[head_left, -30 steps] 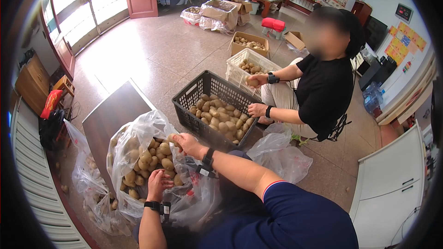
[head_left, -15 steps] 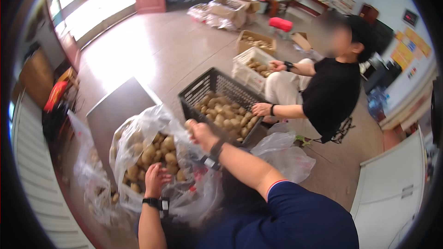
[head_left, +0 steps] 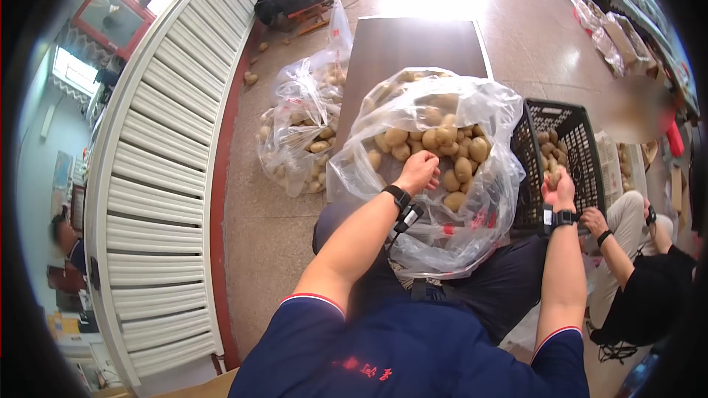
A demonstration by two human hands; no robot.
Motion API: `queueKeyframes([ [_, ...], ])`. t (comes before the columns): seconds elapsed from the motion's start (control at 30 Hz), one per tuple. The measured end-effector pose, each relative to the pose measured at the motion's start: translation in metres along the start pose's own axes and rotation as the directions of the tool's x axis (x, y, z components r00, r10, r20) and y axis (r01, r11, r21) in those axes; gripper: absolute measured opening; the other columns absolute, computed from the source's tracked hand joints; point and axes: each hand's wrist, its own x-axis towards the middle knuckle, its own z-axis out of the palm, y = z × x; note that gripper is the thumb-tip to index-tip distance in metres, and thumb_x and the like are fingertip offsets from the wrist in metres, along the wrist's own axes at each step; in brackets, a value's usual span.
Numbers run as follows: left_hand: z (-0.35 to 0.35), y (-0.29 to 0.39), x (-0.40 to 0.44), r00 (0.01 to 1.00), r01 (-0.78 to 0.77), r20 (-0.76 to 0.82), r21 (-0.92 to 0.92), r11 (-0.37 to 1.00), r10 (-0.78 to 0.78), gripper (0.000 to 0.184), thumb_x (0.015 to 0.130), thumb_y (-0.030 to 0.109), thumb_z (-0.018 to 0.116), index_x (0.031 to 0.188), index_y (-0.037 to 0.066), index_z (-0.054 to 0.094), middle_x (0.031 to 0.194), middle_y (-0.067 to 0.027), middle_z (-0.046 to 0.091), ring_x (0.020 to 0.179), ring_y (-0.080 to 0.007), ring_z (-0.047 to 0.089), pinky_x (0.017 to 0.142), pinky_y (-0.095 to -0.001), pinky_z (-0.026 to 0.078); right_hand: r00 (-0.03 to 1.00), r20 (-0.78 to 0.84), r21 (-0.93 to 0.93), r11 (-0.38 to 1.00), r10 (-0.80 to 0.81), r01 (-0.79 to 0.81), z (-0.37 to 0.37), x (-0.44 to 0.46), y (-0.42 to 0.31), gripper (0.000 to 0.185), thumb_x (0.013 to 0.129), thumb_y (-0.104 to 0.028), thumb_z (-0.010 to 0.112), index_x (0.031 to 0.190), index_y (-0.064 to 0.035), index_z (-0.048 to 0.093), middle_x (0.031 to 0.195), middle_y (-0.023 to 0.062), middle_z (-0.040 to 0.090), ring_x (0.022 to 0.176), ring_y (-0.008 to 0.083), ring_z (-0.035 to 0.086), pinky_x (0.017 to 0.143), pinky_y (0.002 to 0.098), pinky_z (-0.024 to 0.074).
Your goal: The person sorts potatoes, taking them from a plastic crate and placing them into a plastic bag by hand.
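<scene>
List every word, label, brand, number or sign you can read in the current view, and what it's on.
None is legible.
Navy shirt: red characters on the front, too blurred to read.
Clear plastic bag of potatoes: red print, crumpled and unreadable.
Right wrist strap: any marking on its white tag is too small to read.

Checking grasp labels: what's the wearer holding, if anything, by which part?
Right hand: apparently a potato, by its near end. Left hand: no object visible.
</scene>
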Motion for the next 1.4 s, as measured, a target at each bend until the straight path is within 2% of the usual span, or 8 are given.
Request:
queueKeyframes([
  [0.2,-0.001,-0.005,0.003,0.989,-0.017,-0.146,0.099,0.995,0.031,0.024,0.091,0.02,0.053,0.103,0.002,0.061,0.081,-0.0098,0.064,0.058,-0.0175,0.064,0.047,-0.0319,0.052,0.979,-0.141,0.029,0.99,0.144,-0.141,-0.021,0.019,0.003,0.037,0.099,-0.042,0.047,0.108,-0.0068,0.052,0.084,0.0084,0.058,0.068,0.0219,0.06,0.056,0.0349,0.0518],
  [0.47,-0.037,-0.035,0.037,0.826,-0.054,-0.405,0.635,0.771,0.391,0.034,0.083,0.018,0.058,0.109,-0.003,0.063,0.088,-0.0206,0.069,0.082,-0.0363,0.068,0.075,-0.044,0.055,0.966,-0.228,0.05,0.992,0.125,-0.116,-0.064,0.057,0.01,0.027,0.098,-0.034,0.049,0.105,-0.0088,0.049,0.086,0.0115,0.058,0.064,0.0247,0.057,0.056,0.0367,0.052],
  [0.5,-0.033,-0.02,0.025,0.823,0.02,-0.472,0.581,0.814,0.317,0.036,0.08,0.018,0.058,0.108,-0.005,0.063,0.101,-0.0278,0.065,0.098,-0.045,0.062,0.091,-0.0468,0.05,0.97,-0.222,-0.004,0.995,0.098,-0.102,-0.064,0.056,0.009,0.033,0.098,-0.036,0.048,0.112,-0.0064,0.045,0.088,0.0144,0.059,0.065,0.0263,0.058,0.055,0.0362,0.052],
  [0.67,-0.041,-0.005,0.013,0.765,0.119,-0.547,0.639,0.76,0.339,0.031,0.081,0.012,0.057,0.104,-0.009,0.059,0.126,-0.0338,0.048,0.11,-0.0486,0.055,0.097,-0.0484,0.045,0.974,-0.202,-0.025,0.994,0.1,-0.107,-0.054,0.051,0.011,0.048,0.097,-0.037,0.052,0.124,0.0006,0.04,0.097,0.0174,0.061,0.074,0.0275,0.062,0.059,0.0375,0.0541],
  [0.77,-0.056,-0.028,0.031,0.626,0.085,-0.563,0.737,0.671,0.54,0.033,0.076,0.017,0.064,0.097,-0.008,0.065,0.106,-0.0316,0.062,0.107,-0.0448,0.057,0.094,-0.0475,0.045,0.992,-0.123,-0.031,0.999,0.015,-0.019,-0.043,0.048,0.019,0.044,0.096,-0.035,0.054,0.122,-0.0021,0.043,0.102,0.0141,0.059,0.079,0.0259,0.062,0.059,0.0379,0.0532],
  [0.87,-0.05,0.003,0.002,0.644,0.059,-0.591,0.672,0.738,0.486,0.025,0.073,0.01,0.064,0.083,-0.013,0.068,0.092,-0.0352,0.065,0.092,-0.0486,0.064,0.085,-0.0493,0.051,0.992,-0.098,-0.067,0.995,-0.079,0.073,0.003,-0.017,0.011,0.022,0.094,-0.032,0.057,0.097,-0.0118,0.05,0.085,0.0031,0.053,0.076,0.0219,0.062,0.059,0.0353,0.0513],
  [1.0,-0.066,-0.015,0.018,0.766,0.33,-0.623,0.592,0.735,0.159,0.052,0.078,0.014,0.061,0.123,-0.008,0.048,0.133,-0.0339,0.044,0.117,-0.0473,0.053,0.102,-0.049,0.044,0.995,-0.047,-0.071,0.994,-0.091,0.088,0.019,-0.034,0.014,0.021,0.095,-0.032,0.057,0.101,-0.0126,0.052,0.095,0.0033,0.051,0.078,0.0222,0.062,0.061,0.0358,0.0503],
  [1.4,-0.056,-0.017,0.01,0.832,0.454,-0.553,0.732,0.508,0.053,0.047,0.088,0.018,0.059,0.13,0.0,0.046,0.134,-0.0301,0.042,0.115,-0.0443,0.058,0.098,-0.0477,0.048,0.994,0.04,-0.201,0.974,-0.099,0.105,0.029,-0.047,0.015,0.024,0.096,-0.031,0.058,0.11,-0.0118,0.052,0.101,0.0036,0.052,0.078,0.0215,0.063,0.063,0.0355,0.0507],
])
